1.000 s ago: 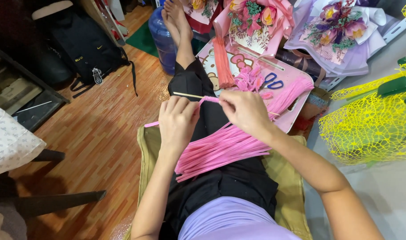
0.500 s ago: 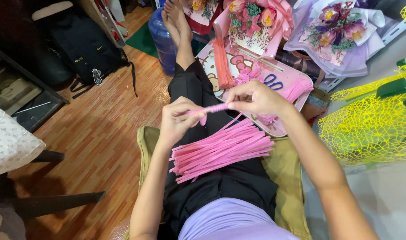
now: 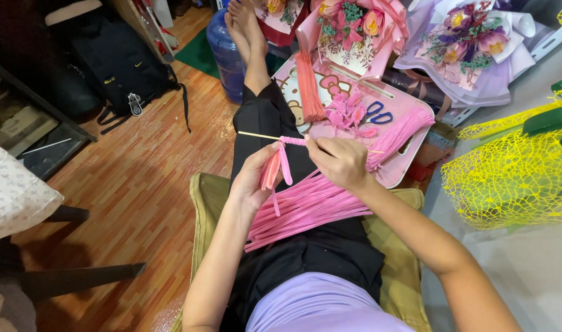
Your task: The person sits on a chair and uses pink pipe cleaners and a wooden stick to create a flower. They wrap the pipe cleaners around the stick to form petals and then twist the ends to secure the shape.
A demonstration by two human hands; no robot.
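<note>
My top is a lilac/lavender tee w/ short sleeves, so both arms are bare from approx. the shoulder down. No watch, rings or bracelets on my left hand point(image 3: 256, 178) or right hand point(image 3: 342, 161). Nails short & plain. Below the tee: black trousers, plain fabric, ending above the ankle. Feet bare, no socks or shoes.
</note>
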